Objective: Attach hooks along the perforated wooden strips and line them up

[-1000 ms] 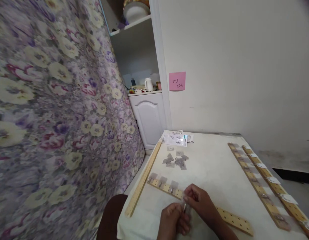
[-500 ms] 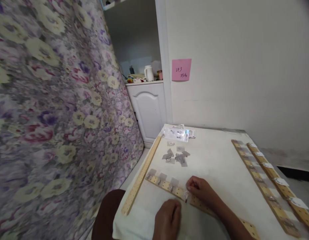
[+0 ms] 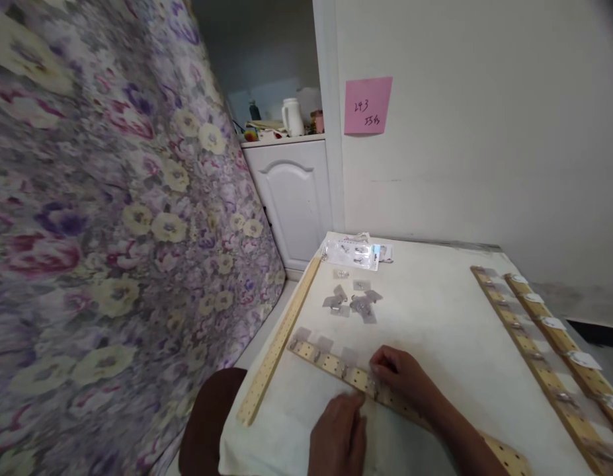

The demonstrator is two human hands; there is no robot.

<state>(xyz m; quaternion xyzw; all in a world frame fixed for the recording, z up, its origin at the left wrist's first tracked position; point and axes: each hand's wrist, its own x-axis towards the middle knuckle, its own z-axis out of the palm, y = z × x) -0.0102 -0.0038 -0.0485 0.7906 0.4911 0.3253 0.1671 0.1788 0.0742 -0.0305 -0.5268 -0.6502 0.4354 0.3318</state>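
A pale wooden strip with rows of holes (image 3: 330, 363) lies slantwise across the table. Several clear plastic squares with small metal hooks sit along it, one of them a clear-backed hook (image 3: 344, 369). My right hand (image 3: 398, 373) is closed in a pinch above the strip, gripping the edge of another clear-backed hook (image 3: 373, 386) that stands at the strip. On the near side, my left hand (image 3: 338, 433) has its fingers curled together with the tips against the strip's edge; what they hold, if anything, is hidden.
Loose clear-backed hooks (image 3: 363, 307) lie in a heap beyond the strip, with blister packs (image 3: 350, 254) at the back. Another holed wooden strip (image 3: 281, 337) runs along the left edge. Two filled strips, one a hook-lined strip (image 3: 529, 360), lie right. A brown stool (image 3: 211, 423) stands left.
My left hand has moved forward to the strip's near edge. My right hand has brought its clear-backed hook against the strip. The camera view has shifted slightly.
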